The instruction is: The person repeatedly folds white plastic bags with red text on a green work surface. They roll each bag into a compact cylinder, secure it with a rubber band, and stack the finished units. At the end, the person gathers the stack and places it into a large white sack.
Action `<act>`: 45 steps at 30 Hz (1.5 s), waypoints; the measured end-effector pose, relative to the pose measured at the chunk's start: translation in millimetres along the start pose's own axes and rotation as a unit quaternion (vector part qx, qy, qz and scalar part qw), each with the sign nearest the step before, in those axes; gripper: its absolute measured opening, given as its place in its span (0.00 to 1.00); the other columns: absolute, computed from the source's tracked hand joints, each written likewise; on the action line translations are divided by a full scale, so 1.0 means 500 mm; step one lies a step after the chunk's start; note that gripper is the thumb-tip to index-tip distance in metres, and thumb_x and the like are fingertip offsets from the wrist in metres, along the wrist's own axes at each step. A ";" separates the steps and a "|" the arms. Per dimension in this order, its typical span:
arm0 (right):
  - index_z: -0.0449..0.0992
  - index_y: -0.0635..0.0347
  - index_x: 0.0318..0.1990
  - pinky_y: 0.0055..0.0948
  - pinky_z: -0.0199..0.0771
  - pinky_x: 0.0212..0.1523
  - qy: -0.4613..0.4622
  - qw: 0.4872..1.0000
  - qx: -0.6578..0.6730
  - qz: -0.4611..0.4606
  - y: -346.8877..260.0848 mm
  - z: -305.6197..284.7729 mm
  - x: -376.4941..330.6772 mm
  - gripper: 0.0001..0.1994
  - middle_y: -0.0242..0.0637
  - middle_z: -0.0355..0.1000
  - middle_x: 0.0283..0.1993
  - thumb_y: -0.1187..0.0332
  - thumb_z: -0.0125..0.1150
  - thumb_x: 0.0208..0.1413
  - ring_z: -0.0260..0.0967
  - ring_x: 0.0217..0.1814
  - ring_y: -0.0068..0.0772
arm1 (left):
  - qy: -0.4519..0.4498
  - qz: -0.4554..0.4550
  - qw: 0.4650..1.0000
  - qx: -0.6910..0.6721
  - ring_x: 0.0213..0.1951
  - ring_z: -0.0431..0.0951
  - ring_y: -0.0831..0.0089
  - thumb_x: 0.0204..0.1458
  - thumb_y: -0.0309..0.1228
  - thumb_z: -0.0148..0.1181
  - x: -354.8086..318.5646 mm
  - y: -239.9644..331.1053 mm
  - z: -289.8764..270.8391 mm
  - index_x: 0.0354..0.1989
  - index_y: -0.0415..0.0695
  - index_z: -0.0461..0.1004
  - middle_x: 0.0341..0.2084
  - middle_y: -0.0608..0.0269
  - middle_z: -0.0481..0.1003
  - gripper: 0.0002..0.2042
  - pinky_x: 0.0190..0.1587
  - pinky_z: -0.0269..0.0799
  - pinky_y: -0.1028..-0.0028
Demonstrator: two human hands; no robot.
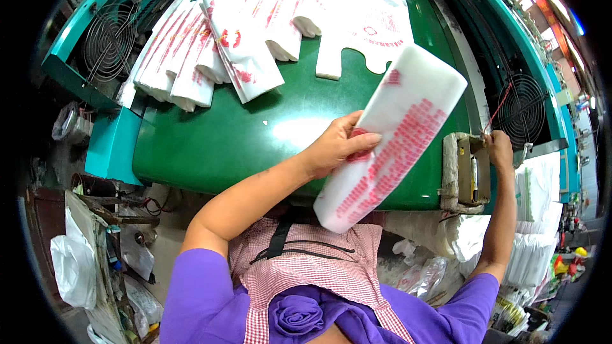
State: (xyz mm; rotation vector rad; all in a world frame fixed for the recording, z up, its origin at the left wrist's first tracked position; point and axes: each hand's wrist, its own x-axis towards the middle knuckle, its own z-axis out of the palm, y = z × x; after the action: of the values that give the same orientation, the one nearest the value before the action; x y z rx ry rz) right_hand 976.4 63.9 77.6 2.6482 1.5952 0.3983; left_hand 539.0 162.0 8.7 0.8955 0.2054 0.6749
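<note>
My left hand (344,145) is closed round a folded bundle of white plastic bags (408,134) with red print. The bundle slants over the front edge of the green table, its lower end near my checked apron (306,261). At the table's right front corner, my right hand (500,148) is closed against the far right corner of a small open box (473,172). What its fingers grip is too small to tell. A pen-like stick (474,178) stands inside the box.
Several folded bag bundles (191,57) lie in an overlapping row at the table's left. A flat bag stack (373,22) with cut handles lies farther back on the green surface (210,146). Round fan guards (109,41) flank the table. White bag piles (535,248) stand at lower right.
</note>
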 end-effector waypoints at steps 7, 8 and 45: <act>0.75 0.65 0.30 0.40 0.70 0.30 0.042 0.988 0.098 -0.108 -0.152 -0.054 0.019 0.12 0.51 0.70 0.24 0.64 0.54 0.54 0.70 0.26 0.51 | 0.008 0.004 0.999 -0.036 0.44 0.73 0.79 0.54 0.31 0.60 0.046 0.002 0.003 0.56 0.42 0.65 0.44 0.66 0.73 0.22 0.49 0.70 0.77; 0.74 0.66 0.30 0.33 0.67 0.27 0.011 0.961 0.244 -0.133 -0.246 -0.087 0.006 0.09 0.44 0.69 0.21 0.68 0.55 0.54 0.68 0.22 0.34 | 0.012 0.008 0.999 -0.036 0.42 0.73 0.80 0.54 0.31 0.61 0.048 0.004 -0.004 0.56 0.42 0.66 0.43 0.66 0.74 0.22 0.47 0.70 0.78; 0.56 0.61 0.66 0.29 0.53 0.64 -0.008 0.808 0.566 -0.164 -0.888 0.288 0.423 0.32 0.44 0.69 0.56 0.49 0.48 0.61 0.61 0.62 0.36 | 0.086 0.303 0.479 0.819 0.64 0.57 0.56 0.47 0.33 0.60 0.126 0.024 -0.284 0.53 0.51 0.70 0.59 0.54 0.63 0.22 0.64 0.49 0.53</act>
State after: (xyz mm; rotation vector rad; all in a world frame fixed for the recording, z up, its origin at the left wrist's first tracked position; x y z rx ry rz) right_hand 718.9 475.6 -85.6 2.7715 2.8413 -0.8870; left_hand 520.9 299.1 -63.4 2.9019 0.8185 1.1842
